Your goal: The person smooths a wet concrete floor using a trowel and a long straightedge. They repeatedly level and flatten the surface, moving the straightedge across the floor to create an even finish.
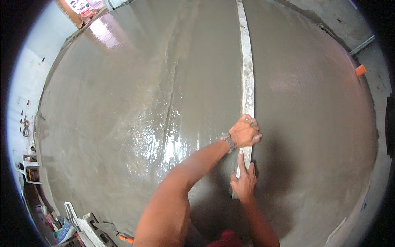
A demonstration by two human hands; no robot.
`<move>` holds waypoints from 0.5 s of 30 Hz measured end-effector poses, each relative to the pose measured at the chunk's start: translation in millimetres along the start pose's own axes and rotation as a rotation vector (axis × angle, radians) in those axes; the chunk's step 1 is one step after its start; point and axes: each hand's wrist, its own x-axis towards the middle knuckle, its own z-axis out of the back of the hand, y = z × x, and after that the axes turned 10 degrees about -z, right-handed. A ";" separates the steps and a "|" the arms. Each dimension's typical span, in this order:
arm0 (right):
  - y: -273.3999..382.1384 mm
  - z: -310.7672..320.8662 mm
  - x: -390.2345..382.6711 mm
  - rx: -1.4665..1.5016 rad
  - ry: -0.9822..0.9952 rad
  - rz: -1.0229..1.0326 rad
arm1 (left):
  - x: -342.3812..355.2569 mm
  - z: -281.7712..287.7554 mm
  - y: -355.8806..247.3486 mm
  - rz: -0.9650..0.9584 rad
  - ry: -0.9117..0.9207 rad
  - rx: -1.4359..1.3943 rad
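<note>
A long pale straightedge spattered with cement lies lengthwise on the wet grey screed. My left hand, with a watch at the wrist, grips it with curled fingers. Closer to me, my right hand holds the same bar near its near end, index finger stretched along it. A glossy wet band with a raised streak runs through the screed left of the bar.
At lower left are trowels, pale tools and a blue shoe. A white plastic stool or chair stands by the left wall. An orange object sits at the right edge. A doorway opens at top left.
</note>
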 end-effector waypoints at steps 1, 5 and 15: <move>1.7 -1.1 5.1 -0.005 0.006 0.001 | 0.6 1.0 5.3 0.019 -0.015 0.004; -6.7 -2.9 -13.5 -0.004 0.019 -0.004 | -11.8 -11.9 -11.7 -0.038 -0.050 0.116; 5.5 -5.5 5.8 0.043 0.036 -0.016 | -8.2 -5.5 8.4 0.010 -0.020 0.136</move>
